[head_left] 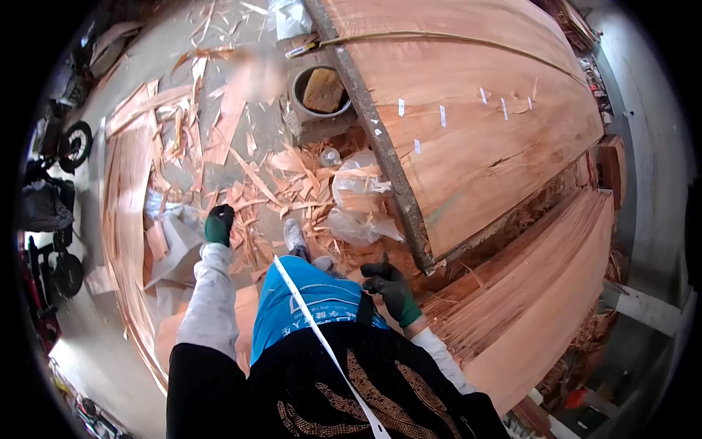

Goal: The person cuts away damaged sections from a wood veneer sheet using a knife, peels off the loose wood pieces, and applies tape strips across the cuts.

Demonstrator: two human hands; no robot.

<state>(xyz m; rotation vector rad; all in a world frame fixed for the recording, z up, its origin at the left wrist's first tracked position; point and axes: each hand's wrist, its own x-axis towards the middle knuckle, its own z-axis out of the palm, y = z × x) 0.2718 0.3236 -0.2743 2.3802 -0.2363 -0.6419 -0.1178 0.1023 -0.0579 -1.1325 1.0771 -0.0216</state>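
Right grip: the right hand (395,294), in a dark green glove, has its fingers bent beside a dark strap (365,308) at the waist; whether they pinch it, I cannot tell.
Left grip: the left hand (219,224), also gloved, has curled fingers; whether they hold anything, I cannot tell.
Blue apron: the blue apron (318,287) lies between the hands, with a narrow white strip (301,304) running down over it and the black top (292,380).
Lower wood stack: the lower wood stack (541,300), of thin reddish layers, is just beside the right hand, along the near edge of the raised surface.
Wood sheet: the broad wood sheet (475,168) covers the raised surface, its near left corner ahead of the right hand; a dark border (387,168) runs along the left edge.
White pieces: several small white pieces (442,115) lie scattered on the sheet's middle part.
Thin stick: the long thin stick (453,35) crosses the sheet toward its far edge.
Bowl: the bowl (296,94), with a brownish block (323,91) inside, stands left of the dark border.
Floor: wood scraps (248,172), clear plastic bags (354,227) and, near the left hand, white sheeting (179,249).
Far left: parked motorbikes (74,145).
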